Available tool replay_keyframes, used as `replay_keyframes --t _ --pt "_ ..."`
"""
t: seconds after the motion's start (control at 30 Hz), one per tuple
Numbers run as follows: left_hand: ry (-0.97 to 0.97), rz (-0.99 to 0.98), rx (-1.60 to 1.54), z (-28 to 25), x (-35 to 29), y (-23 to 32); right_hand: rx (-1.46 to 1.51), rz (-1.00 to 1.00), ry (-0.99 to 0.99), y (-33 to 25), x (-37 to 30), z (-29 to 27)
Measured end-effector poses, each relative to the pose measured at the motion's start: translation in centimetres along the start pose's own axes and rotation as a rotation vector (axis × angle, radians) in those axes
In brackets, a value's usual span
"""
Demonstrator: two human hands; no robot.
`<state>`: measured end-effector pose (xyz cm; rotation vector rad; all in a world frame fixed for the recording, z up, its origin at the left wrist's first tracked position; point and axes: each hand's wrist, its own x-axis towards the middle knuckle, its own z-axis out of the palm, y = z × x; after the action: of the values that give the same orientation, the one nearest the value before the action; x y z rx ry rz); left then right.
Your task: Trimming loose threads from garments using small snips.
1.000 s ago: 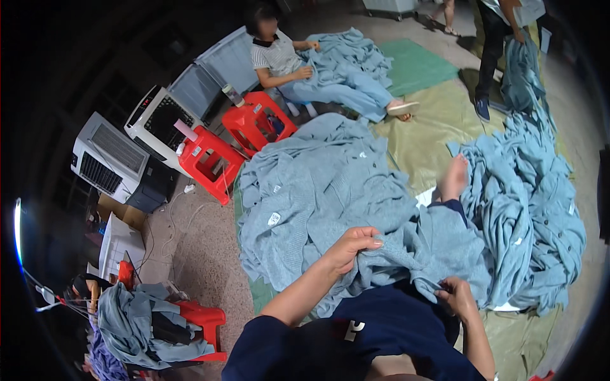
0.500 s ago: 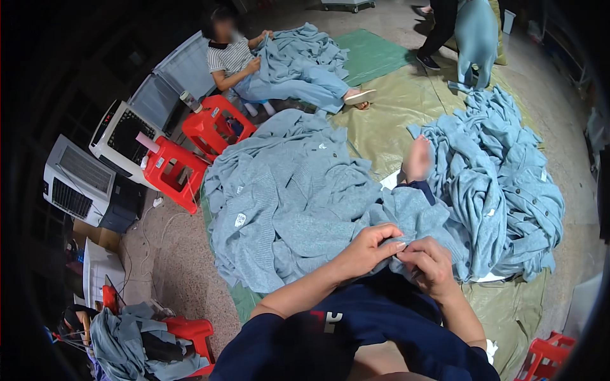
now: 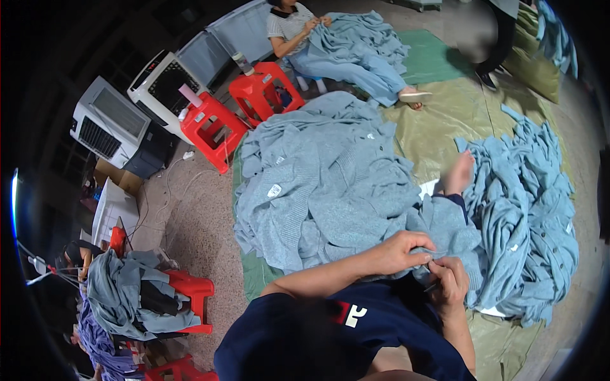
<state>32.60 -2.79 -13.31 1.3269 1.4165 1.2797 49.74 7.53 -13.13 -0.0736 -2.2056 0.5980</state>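
Observation:
A light blue-grey knitted garment lies across my lap. My left hand pinches its edge between thumb and fingers. My right hand is closed close beside it, fingertips almost touching the left thumb. A thin dark shape shows under the right fingers, too small to name. Left of my hands spreads a large heap of the same knitwear, with small white labels on some pieces. Another heap, including buttoned pieces, lies to the right. My bare foot rests between the heaps.
At the back a seated person handles more knitwear; another stands by a greenish sack. Red stools and white air coolers stand left. A garment-covered stool is lower left. Tan sheeting covers the floor.
My view has swung left, so the scene sits further right and more of the lower left shows. The standing person's blue garment now hangs by the sack. My hands keep nearly the same pinch.

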Motion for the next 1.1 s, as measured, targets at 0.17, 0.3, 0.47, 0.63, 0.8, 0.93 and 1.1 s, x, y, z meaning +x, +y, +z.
replay_keyframes --t 0.17,0.3,0.47,0.63,0.8,0.93,1.1 --pt "-0.014 0.066 0.068 -0.7 1.1 0.4 0.13 0.14 -0.053 1.3 -0.7 0.2" --pt "-0.013 0.137 0.259 -0.5 0.8 1.6 0.389 0.403 -0.028 1.9 0.0 0.9" --pt "0.041 0.143 0.365 0.7 0.8 2.0 0.419 0.413 -0.069 2.8 -1.7 0.9" --pt "-0.009 0.084 0.248 0.5 0.2 0.8 0.629 0.707 0.009 2.3 -4.0 2.7" --pt "0.005 -0.027 0.206 -0.2 0.2 0.2 0.609 0.741 0.053 1.8 -3.5 3.7" --pt "-0.039 0.018 0.286 0.1 0.4 -0.4 0.766 0.849 0.056 2.6 -4.1 3.6" --pt "-0.016 0.138 0.414 0.7 0.9 -1.6 0.933 0.87 0.13 2.7 -4.7 3.7"
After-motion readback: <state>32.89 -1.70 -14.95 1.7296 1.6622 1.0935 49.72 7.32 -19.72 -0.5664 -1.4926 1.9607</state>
